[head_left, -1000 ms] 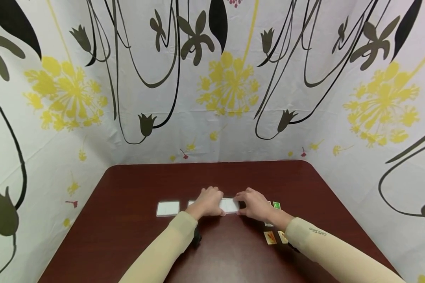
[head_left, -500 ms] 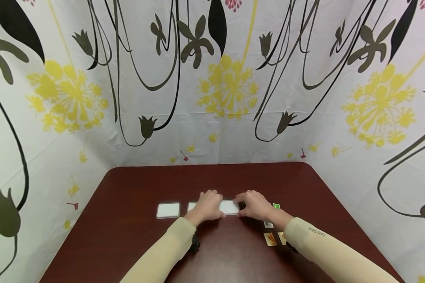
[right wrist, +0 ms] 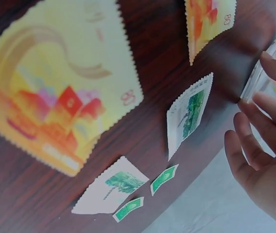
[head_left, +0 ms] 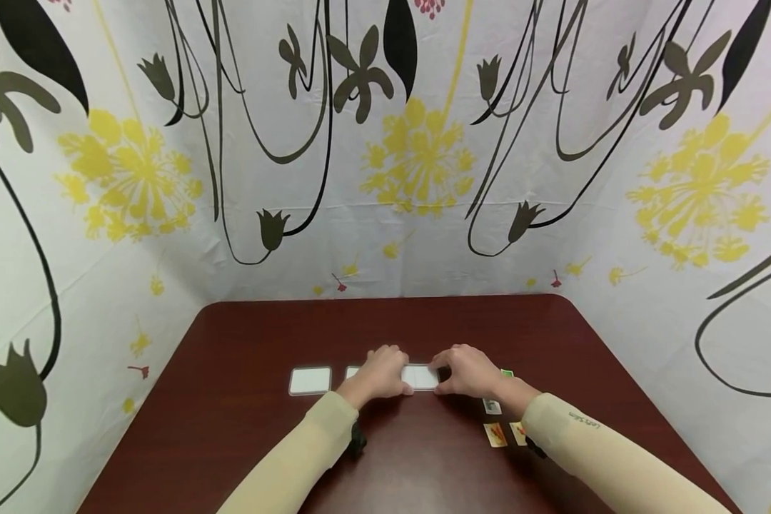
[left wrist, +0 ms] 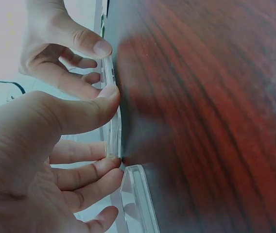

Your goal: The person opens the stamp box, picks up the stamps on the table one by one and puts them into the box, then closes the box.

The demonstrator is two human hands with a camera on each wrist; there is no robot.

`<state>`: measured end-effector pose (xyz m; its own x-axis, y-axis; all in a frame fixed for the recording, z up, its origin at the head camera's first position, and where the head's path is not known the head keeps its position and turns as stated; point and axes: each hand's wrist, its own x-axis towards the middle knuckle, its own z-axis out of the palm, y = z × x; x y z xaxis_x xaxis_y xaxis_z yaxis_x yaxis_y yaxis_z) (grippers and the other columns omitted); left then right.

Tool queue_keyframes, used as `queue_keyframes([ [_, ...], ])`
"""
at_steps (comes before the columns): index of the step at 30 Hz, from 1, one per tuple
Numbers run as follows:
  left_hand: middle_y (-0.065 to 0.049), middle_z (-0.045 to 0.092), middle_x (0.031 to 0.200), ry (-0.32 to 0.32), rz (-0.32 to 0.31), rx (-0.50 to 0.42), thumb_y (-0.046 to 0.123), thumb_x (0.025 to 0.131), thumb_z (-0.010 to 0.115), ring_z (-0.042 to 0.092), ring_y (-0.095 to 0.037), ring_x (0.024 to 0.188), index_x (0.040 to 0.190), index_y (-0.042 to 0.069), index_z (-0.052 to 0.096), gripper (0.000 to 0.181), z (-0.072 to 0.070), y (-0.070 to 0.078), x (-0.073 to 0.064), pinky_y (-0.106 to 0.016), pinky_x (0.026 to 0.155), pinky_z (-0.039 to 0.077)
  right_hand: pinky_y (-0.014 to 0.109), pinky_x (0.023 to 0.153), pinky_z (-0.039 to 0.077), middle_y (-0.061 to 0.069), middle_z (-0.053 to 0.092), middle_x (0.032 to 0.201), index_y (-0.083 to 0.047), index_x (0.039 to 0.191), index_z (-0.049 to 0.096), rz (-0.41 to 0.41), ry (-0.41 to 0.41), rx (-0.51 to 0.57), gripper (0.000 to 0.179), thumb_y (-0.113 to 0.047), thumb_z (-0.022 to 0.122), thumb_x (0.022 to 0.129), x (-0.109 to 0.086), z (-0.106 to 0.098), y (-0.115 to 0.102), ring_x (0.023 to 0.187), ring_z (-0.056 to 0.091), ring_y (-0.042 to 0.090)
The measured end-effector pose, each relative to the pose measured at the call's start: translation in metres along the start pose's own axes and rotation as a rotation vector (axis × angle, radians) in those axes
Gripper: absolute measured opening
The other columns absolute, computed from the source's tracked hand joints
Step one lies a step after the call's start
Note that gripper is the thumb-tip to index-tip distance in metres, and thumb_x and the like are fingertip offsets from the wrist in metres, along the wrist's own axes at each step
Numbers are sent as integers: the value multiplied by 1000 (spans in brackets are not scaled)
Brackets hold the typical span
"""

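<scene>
A flat clear plastic case [head_left: 420, 377] with a whitish inside lies near the middle of the dark table. My left hand [head_left: 380, 373] pinches its left end, the thumb on the near edge and the fingers behind. At the other end my right hand [head_left: 467, 371] pinches the case the same way. In the left wrist view the thin layered edge of the case [left wrist: 112, 141] shows between thumb and fingers. A second clear case [left wrist: 140, 201] sits close beside the left fingertips; in the head view my left hand partly covers it.
Another flat case [head_left: 310, 381] lies farther left. To the right are several postage stamps: orange-yellow ones [right wrist: 65, 92], white ones with green pictures [right wrist: 191, 116] and small green ones [right wrist: 164, 179]. Patterned cloth [head_left: 398, 264] hangs behind and beside the table.
</scene>
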<state>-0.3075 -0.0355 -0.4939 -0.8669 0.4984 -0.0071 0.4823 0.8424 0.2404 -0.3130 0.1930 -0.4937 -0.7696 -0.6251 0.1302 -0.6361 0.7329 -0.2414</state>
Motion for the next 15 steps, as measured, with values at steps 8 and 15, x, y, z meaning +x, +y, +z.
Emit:
queue_keyframes([
  [8,3,60,86,3,21,-30,45,79,85,53,-15,81,91,14,70,37,0,-3,3,-39,73,43,38,80,51,-9,72,109,-20,108,79,11,-3,2,39,-38,89,74,0,-3,0,99,62,16],
  [15,3,60,86,15,22,-33,47,80,85,53,-14,80,95,13,71,39,-1,-1,0,-39,73,42,40,82,52,-6,73,108,-18,109,78,-14,-7,23,38,-35,88,76,0,-5,1,100,64,17],
])
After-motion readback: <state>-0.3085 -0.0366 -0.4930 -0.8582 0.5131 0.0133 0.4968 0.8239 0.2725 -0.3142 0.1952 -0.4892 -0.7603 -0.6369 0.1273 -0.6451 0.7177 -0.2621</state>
